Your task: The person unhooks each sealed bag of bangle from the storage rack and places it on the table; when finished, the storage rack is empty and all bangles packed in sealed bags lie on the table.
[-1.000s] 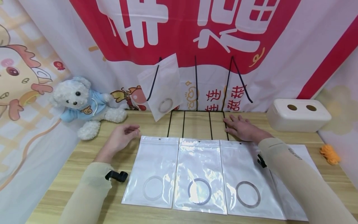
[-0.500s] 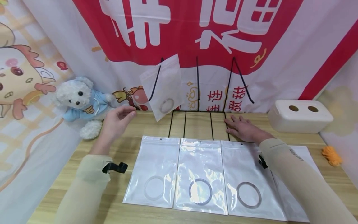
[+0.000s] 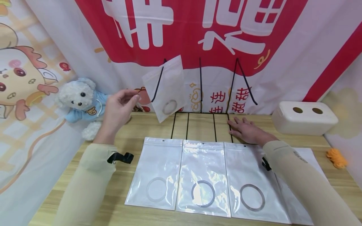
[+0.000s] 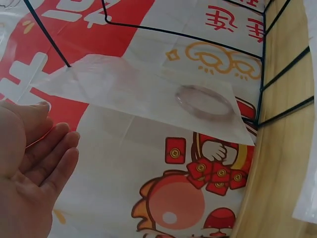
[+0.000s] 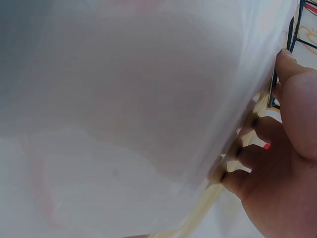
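My left hand (image 3: 120,108) is raised in the air left of a white zip bag (image 3: 167,81), fingers loosely bent, nothing in them. That bag hangs tilted on the leftmost black hook of a wire rack (image 3: 201,84), and a pale bangle (image 4: 218,117) shows inside it. Fingers spread, my right hand (image 3: 249,130) rests at the rack's base wires on the right. In front lie a left bag (image 3: 161,157), a middle bag (image 3: 202,163) and a right bag (image 3: 246,166), side by side, each with a bangle inside. A further bag (image 3: 306,153) is partly hidden under my right sleeve.
A white plush bear (image 3: 77,94) in a blue hoodie sits at the back left, partly behind my left hand. At the back right stands a cream box (image 3: 305,121) with two round holes. Orange yarn (image 3: 337,158) lies on the wooden table's right side. A printed cloth hangs behind.
My left hand has risen from the table beside the left bag to the level of the hanging bag, now in front of the bear. The right hand has stayed at the rack's base.
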Motion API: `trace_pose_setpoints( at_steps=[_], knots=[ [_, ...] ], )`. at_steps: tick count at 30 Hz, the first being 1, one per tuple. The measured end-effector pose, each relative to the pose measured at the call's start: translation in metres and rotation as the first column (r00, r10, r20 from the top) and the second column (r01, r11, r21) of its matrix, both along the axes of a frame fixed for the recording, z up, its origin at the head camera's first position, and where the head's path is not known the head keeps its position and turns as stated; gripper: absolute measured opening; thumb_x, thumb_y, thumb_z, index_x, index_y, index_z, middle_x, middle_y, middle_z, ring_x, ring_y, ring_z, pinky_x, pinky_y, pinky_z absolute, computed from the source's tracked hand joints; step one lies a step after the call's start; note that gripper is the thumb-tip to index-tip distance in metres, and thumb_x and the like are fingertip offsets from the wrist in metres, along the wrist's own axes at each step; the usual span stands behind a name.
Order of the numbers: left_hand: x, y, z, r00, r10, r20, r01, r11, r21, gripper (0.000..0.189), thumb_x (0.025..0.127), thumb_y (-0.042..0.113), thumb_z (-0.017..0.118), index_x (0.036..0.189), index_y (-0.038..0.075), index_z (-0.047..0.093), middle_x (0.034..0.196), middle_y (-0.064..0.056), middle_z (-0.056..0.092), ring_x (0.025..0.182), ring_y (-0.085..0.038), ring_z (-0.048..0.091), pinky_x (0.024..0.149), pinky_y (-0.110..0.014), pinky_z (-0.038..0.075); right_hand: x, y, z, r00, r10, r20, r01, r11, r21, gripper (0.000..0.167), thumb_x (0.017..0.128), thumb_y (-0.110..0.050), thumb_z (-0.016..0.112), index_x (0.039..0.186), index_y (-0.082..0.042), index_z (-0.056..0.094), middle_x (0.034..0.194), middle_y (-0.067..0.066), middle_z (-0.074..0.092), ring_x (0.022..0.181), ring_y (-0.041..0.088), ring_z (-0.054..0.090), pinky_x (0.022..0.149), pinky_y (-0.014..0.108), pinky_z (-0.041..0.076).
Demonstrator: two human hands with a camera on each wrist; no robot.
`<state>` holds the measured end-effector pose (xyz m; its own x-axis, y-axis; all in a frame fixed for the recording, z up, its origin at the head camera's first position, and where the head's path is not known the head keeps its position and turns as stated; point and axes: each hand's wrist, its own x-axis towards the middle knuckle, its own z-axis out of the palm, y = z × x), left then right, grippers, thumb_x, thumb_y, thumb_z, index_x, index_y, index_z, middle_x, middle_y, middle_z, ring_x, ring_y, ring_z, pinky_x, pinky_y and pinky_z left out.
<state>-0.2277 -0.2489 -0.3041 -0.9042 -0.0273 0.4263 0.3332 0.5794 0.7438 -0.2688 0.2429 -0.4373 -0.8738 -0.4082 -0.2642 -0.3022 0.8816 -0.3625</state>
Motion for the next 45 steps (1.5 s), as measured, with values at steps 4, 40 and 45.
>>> trace_pose_setpoints(
  at_steps=[4, 40, 45],
  knots=[
    [-0.005, 0.009, 0.006, 0.999, 0.007, -0.049, -0.004, 0.999, 0.052, 0.038, 0.108, 0.031, 0.069, 0.134, 0.004, 0.072, 0.130, -0.013, 0.076, 0.107, -0.003, 0.067, 0.093, -0.011, 0.054, 0.000, 0.000, 0.000, 1.000, 0.003, -0.003, -0.003, 1.000, 0.003, 0.067, 0.116, -0.045, 0.043, 0.172, -0.013, 0.026, 0.178, 0.031, 0.008, 0.160, 0.065, 0.000, 0.128, 0.079, 0.001],
    [-0.031, 0.045, 0.019, 0.945, 0.108, -0.308, -0.078, 0.991, 0.110, 0.029, 0.105, 0.014, 0.071, 0.131, 0.001, 0.074, 0.114, -0.016, 0.078, 0.099, -0.024, 0.078, 0.091, -0.012, 0.058, -0.002, 0.001, -0.003, 1.000, 0.002, -0.009, -0.002, 1.000, 0.004, 0.068, 0.116, -0.048, 0.042, 0.173, -0.014, 0.026, 0.178, 0.030, 0.008, 0.161, 0.064, 0.000, 0.128, 0.078, 0.001],
    [-0.032, 0.045, 0.017, 0.951, 0.141, -0.275, -0.096, 0.980, 0.173, 0.029, 0.105, 0.018, 0.072, 0.131, 0.005, 0.075, 0.114, -0.014, 0.079, 0.094, -0.013, 0.076, 0.089, -0.016, 0.061, -0.001, 0.002, -0.003, 1.000, 0.010, -0.019, -0.010, 1.000, 0.000, 0.067, 0.116, -0.046, 0.042, 0.172, -0.014, 0.026, 0.178, 0.030, 0.008, 0.160, 0.064, 0.001, 0.128, 0.079, 0.002]
  ],
)
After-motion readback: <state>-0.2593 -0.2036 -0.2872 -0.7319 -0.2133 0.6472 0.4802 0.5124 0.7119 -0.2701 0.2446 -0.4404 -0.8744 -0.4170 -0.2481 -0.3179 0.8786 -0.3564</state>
